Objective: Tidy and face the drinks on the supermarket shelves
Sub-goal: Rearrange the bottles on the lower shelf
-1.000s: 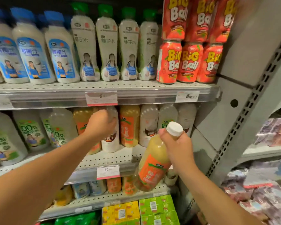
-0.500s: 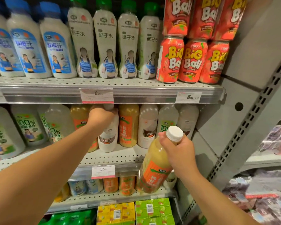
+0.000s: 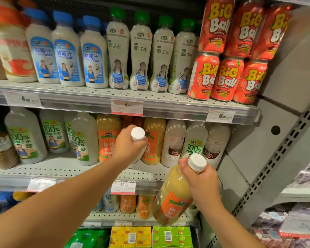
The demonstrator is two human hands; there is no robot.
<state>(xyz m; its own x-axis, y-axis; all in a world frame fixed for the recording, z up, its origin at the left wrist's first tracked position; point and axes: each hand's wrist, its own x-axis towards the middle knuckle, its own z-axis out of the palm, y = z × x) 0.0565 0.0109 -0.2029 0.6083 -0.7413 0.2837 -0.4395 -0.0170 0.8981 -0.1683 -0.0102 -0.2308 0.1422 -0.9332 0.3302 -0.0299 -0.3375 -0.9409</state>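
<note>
Stacked cans [image 3: 224,79] stand right of bottles [image 3: 140,52] on upper shelf [image 3: 97,97].

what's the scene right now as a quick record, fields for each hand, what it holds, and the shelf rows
left hand: grips a white-capped bottle by the neck, on the middle shelf
right hand: holds an orange-labelled juice bottle tilted, in front of the shelves, off any shelf
top shelf: blue-capped bottles, green-capped bottles, stacked Big Ball cans
middle shelf gap: between two orange-labelled bottles, where the left hand is
</note>
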